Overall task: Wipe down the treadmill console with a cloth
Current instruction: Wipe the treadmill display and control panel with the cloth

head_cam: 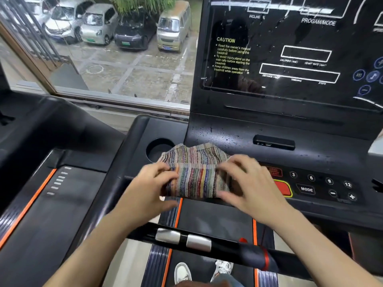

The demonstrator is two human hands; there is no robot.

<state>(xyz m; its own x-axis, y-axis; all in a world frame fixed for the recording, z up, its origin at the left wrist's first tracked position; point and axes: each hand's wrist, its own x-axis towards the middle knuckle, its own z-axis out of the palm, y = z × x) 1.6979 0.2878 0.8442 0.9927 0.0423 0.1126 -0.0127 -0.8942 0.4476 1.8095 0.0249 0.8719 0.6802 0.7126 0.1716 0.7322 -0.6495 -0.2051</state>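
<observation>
**Window-side treadmill, cloth held on the console ledge**

Outside the window (124, 75), parked cars (132, 27) stand on a wet paved lot. Both hands are motion-blurred, so exact finger placing is hard to read. The left hand (151, 183) curls its fingers (165, 172) onto the striped cloth (196, 175) at its left edge. The right hand (250, 183) has its fingers clamped on the right edge, thumb beneath. The folded cloth lies on the black console (228, 135), on its lower ledge just beside the round cup holder (158, 149). The right hand half hides a red button (283, 189). The droplet-speckled display panel (290, 59) is cut off at the top and right
</observation>
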